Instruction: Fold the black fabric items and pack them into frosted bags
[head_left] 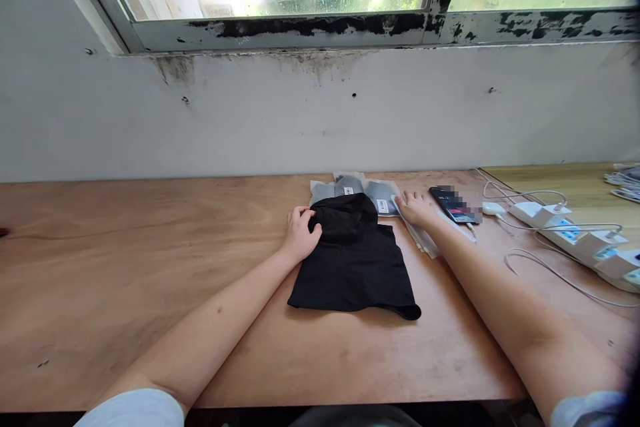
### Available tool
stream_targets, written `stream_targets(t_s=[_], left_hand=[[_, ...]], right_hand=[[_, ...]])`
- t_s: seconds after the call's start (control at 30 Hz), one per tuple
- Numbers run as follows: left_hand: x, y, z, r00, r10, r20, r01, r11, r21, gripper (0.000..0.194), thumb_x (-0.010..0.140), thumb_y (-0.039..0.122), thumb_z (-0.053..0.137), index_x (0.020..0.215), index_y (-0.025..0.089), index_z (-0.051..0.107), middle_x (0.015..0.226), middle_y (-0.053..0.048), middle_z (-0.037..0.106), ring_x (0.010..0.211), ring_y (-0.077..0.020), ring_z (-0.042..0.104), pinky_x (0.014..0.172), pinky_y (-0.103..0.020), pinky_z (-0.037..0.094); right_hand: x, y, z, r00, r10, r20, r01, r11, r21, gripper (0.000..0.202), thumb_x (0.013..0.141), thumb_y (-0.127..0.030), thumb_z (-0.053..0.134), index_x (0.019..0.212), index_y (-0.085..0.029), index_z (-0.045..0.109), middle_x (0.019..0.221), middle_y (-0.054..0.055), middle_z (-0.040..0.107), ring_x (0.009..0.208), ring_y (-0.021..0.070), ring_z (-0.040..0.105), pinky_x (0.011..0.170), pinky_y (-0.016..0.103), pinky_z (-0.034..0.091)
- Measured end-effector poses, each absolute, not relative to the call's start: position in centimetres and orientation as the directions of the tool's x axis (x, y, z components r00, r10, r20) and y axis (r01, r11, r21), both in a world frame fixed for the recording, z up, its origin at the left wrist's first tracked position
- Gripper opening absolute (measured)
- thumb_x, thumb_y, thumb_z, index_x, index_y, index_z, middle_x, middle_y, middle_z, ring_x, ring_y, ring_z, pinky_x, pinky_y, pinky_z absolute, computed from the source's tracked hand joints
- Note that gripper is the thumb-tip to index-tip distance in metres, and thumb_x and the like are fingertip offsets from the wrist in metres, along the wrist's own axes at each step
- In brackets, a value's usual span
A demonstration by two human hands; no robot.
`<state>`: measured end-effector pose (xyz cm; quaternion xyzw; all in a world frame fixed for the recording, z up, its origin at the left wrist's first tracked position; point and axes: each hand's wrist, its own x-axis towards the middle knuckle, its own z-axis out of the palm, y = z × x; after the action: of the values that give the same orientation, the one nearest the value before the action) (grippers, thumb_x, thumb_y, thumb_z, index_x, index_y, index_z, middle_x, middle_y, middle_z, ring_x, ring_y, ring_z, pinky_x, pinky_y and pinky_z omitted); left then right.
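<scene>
A black cloth garment lies on the table in front of me, its upper part folded over into a bunched layer. My left hand is at the upper left edge of this fold, fingers curled on the fabric and thumb on top. My right hand rests palm down with fingers spread at the top of a stack of clear plastic bags, right of the garment. Behind the garment lie several frosted bags with dark contents and small white labels. The garment covers part of them.
A phone with a cable plugged in lies beyond my right forearm. Farther right is a white power strip with chargers and loose white cables. A wall with a window above closes the table's far side.
</scene>
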<state>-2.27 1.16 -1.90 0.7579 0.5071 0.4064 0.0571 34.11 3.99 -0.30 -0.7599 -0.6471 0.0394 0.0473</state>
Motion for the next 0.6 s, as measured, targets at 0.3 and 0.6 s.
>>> stream_targets(t_s=[0.3, 0.6], left_hand=[[-3.6, -1.1, 0.2, 0.323, 0.731, 0.601, 0.408, -0.681, 0.608, 0.051, 0.101, 0.029, 0.025, 0.061, 0.021, 0.055, 0.124, -0.007, 0.062, 0.119, -0.0236, 0.053, 0.108, -0.042, 0.042], [-2.6, -0.7, -0.2, 0.314, 0.837, 0.448, 0.751, -0.508, 0.422, 0.050, 0.086, 0.046, 0.063, 0.129, 0.021, 0.056, 0.106, -0.010, 0.068, 0.107, -0.0312, 0.061, 0.101, -0.052, 0.039]], right_hand=[[33.6, 4.0, -2.1, 0.327, 0.931, 0.166, 0.927, -0.281, -0.250, 0.067, 0.101, -0.054, 0.025, 0.142, -0.005, 0.046, 0.153, 0.031, 0.035, 0.142, 0.0413, 0.031, 0.110, 0.059, 0.029], [31.6, 2.6, 1.9, 0.056, 0.879, 0.474, 0.951, 0.098, -0.294, 0.036, 0.096, -0.027, 0.038, 0.114, -0.013, 0.066, 0.124, 0.017, 0.064, 0.121, 0.0293, 0.053, 0.106, 0.038, 0.037]])
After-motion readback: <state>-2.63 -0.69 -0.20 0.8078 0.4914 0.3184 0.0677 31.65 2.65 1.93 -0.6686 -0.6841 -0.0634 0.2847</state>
